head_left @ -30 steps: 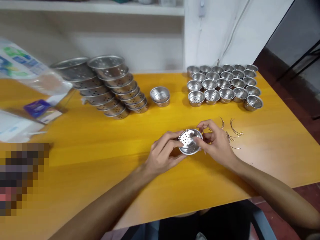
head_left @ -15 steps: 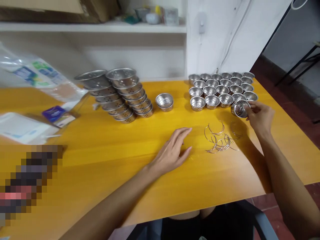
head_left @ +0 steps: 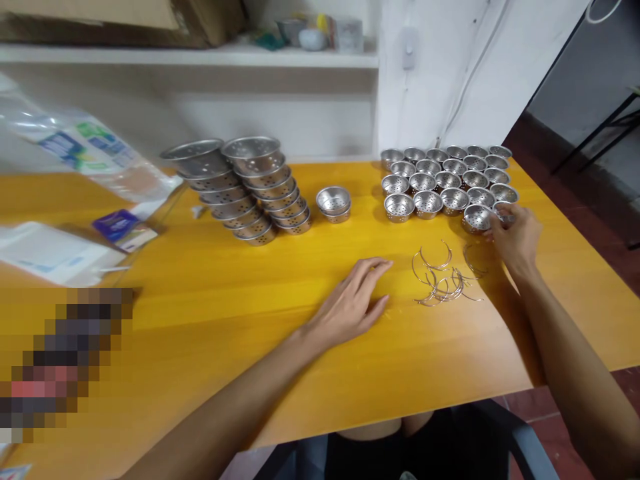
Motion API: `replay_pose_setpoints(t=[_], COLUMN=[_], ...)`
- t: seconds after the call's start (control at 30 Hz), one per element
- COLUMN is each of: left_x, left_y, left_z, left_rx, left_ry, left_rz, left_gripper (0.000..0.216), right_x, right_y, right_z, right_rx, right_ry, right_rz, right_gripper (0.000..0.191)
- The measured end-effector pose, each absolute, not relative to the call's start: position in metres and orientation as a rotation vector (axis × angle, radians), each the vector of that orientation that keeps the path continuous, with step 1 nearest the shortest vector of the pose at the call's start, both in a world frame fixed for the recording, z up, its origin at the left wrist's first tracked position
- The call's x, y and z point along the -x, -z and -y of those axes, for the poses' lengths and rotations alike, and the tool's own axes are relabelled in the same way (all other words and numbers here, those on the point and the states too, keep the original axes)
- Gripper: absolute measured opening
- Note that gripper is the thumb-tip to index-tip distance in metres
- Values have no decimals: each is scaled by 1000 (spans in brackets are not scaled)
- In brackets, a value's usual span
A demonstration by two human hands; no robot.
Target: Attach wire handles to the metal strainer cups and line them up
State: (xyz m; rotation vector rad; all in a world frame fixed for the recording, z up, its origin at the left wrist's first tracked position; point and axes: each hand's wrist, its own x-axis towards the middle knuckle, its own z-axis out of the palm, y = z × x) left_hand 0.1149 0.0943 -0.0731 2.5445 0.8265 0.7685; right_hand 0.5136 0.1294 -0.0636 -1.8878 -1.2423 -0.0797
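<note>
My right hand (head_left: pixel 517 239) is at the near right corner of a block of small perforated metal cups (head_left: pixel 455 200). Its fingers close on the rim of one perforated metal cup (head_left: pixel 504 211), which the hand partly covers. Just left of those fingers another cup (head_left: pixel 477 218) stands upright. My left hand (head_left: pixel 353 300) rests over the table with fingers stretched and nothing in them. Between the hands lies a loose heap of thin curved wire rings (head_left: pixel 443 283).
Two tall leaning stacks of perforated cups (head_left: pixel 250 193) stand at the left back, with a short stack (head_left: pixel 333 203) beside them. Further left are plastic packaging (head_left: pixel 110 153), a purple packet (head_left: pixel 120 230) and a white package (head_left: pixel 55 253). A shelf (head_left: pixel 300 60) runs behind the yellow table (head_left: pixel 280 380).
My right hand has shifted the tilted cup rightward and set it beside the front-row cup, which now shows fully. My left hand stays about where it was. The view has turned slightly.
</note>
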Motion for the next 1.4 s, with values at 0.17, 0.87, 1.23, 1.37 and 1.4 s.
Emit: replay_pose_setpoints(t=[0.17,0.87,1.23,1.37,1.4], left_x=[-115,-113,-106,-96,-94], left_y=[74,72,75,78,77], left_z=[-94,-96,-107,-128,-135], left_rx=[-2559,-2639,-2645,-2457,-2427], left_ry=[-759,-763,-863,-936,-944], left_rz=[-814,-821,-993,-1279,-1338], left_gripper=[59,47,41,39,40], right_x=[-514,-522,-515,-483,-472], right_y=[59,66,65,47,44], right_z=[-127,-126,-120,-112,-110], right_rx=[1935,1951,2081,1871,1784], right_ry=[215,258,217,440,421], right_rz=[1323,1782,1763,1920,2012], right_gripper=[37,69,68,77,68])
